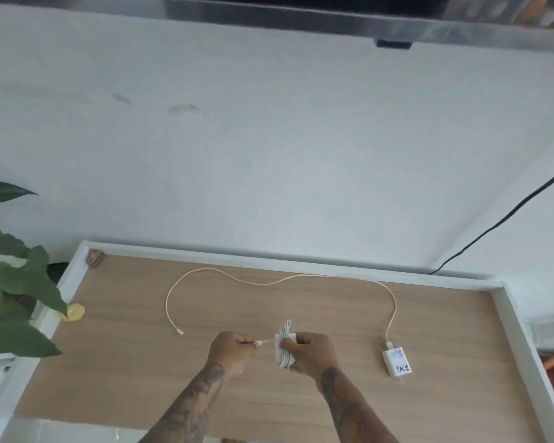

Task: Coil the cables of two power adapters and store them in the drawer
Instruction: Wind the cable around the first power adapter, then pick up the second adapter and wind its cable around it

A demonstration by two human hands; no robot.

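Note:
A white power adapter [282,348] with its cable wound around it is held in my right hand [311,353] above the wooden tabletop. My left hand [231,351] pinches the free plug end of that cable [263,342], pulled out a short way to the left. A second white adapter [396,362] with a handwritten label lies flat on the table to the right. Its uncoiled cable [269,281] runs up and loops across the back of the table, ending at a plug on the left [179,331]. No drawer is in view.
The wooden tabletop [141,362] has a raised white rim [269,258] against a white wall. Green plant leaves [16,282] overhang the left edge, beside a yellow disc [73,312]. A black cable [509,212] runs down the wall at the right.

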